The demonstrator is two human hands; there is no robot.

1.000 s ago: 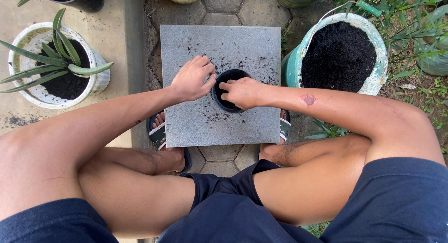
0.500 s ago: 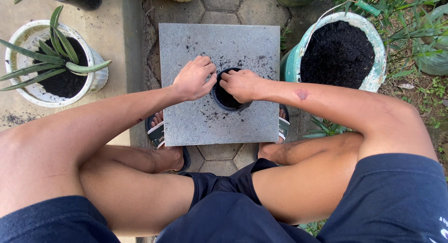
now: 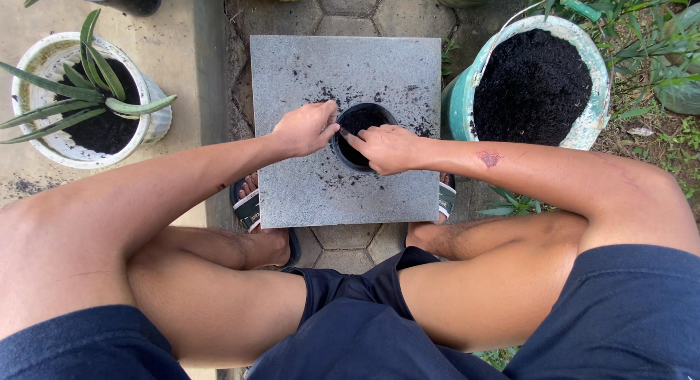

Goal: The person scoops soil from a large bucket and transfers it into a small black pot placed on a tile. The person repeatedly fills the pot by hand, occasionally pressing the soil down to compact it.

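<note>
On the grey square slab (image 3: 321, 183) between your feet: one small black pot (image 3: 361, 128), round, filled with dark soil, standing a little right of the slab's middle. Loose soil crumbs lie scattered on the slab around it.

Hands, two. Your left hand (image 3: 302, 128) sits at the pot's left rim, fingers (image 3: 328, 111) curled loosely and touching the rim's edge; whether they grip it cannot be told. Your right hand (image 3: 386, 148) lies over the pot's lower right rim, fingers (image 3: 354, 138) bent narrow and reaching onto the soil inside. The pot stands between the two hands, touched by both.

Large containers of soil, two. One teal bucket (image 3: 459, 106), full of black soil, stands just beside the slab's right edge. One white pot (image 3: 157, 117), holding a plant with long pointed green leaves (image 3: 95, 95), stands well apart to the left on the concrete.

Sandals, two: the left sandal (image 3: 248, 205) at the slab's lower left edge, the right sandal (image 3: 446, 198) at the lower right.
</note>
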